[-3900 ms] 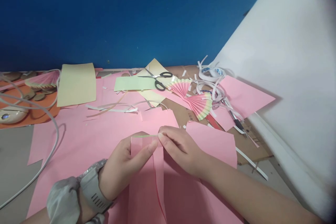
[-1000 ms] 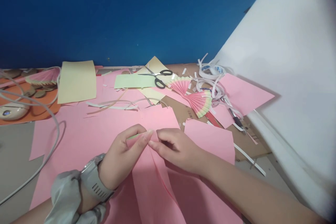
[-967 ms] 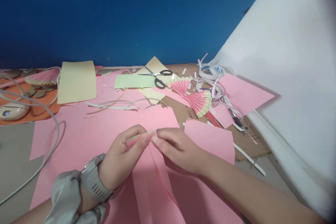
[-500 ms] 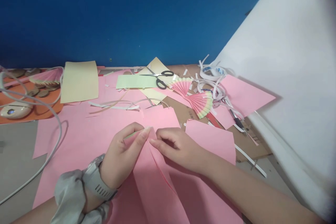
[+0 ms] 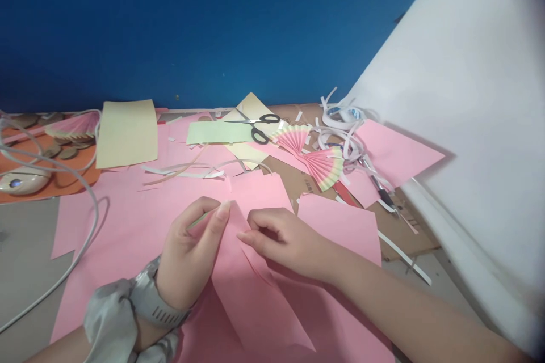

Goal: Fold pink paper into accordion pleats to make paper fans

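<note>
Pink strip (image 5: 259,312): upper end between both hands, long axis running down and rightward from the fingers; smooth, apparently folded lengthwise.
Left hand (image 5: 191,252): nearer the far end, thumb and fingers clamped on it.
Right hand (image 5: 289,244): seemingly pinching the right edge, fingertips partly hidden.

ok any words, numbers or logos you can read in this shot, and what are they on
Nothing can be read clearly enough to quote.
Cardboard: dark printed marks, too small and blurred to read.
Blue-and-white piece at the back right: it seems to carry white lettering, too small and blurred to make out.
</note>
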